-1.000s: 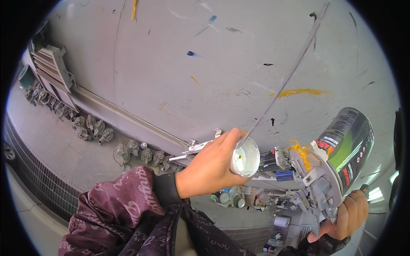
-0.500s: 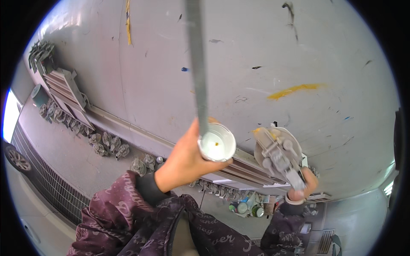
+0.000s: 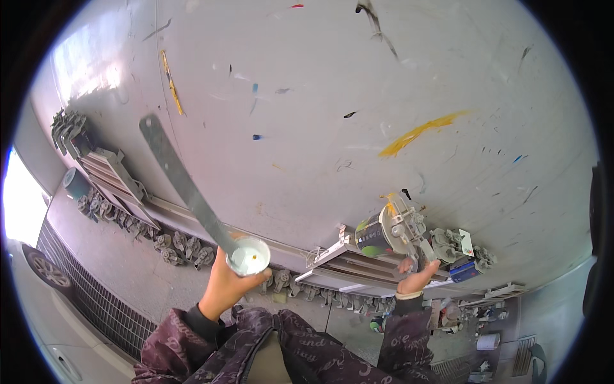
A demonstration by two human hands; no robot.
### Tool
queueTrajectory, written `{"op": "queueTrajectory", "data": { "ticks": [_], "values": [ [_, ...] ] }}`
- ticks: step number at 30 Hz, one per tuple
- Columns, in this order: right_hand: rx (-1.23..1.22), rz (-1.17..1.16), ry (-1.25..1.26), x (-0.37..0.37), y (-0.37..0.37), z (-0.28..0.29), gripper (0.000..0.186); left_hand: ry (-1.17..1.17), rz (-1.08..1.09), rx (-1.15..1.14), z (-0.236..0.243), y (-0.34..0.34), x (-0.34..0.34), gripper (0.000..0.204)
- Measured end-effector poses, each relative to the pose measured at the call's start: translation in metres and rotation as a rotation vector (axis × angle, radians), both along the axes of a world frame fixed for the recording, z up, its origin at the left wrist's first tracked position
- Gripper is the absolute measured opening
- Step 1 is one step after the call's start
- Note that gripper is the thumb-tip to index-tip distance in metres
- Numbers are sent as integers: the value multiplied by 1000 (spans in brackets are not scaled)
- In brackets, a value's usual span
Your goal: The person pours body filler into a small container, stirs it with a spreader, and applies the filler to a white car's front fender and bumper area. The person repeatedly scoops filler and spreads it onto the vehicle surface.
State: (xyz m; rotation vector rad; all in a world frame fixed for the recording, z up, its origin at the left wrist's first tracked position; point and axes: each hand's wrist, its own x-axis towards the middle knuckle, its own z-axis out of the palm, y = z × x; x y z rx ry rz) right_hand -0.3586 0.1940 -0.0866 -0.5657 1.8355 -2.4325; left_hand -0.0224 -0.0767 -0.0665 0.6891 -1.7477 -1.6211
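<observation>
left hand holding cup, stick inside

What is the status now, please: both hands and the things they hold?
Left hand gripping small white cup with flat grey stir stick. Right hand holding spray gun with can, raised. Nothing between them.

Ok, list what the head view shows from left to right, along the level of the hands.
Car wheel → left hand → small white cup → stack of grey rails → spray can → right hand → blue item.
</observation>
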Motion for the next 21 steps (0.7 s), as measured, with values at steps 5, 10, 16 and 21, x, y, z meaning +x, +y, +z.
{"op": "queueTrajectory", "data": {
  "ticks": [5, 10, 16, 21],
  "values": [
    [-131, -1, -8, 37, -21, 37, 82, -42, 13, 3, -28, 9, 10, 74],
    [-172, 11, -84, 69, -47, 94, 73, -3, 26, 39, -35, 19, 20, 66],
    [-108, 124, 3, 86, -59, 129, 52, -28, 17, 88, -49, 23, 28, 66],
    [-58, 78, 100, 98, -73, 137, 38, -12, 19, 123, -61, 28, 34, 70]
  ]
}}
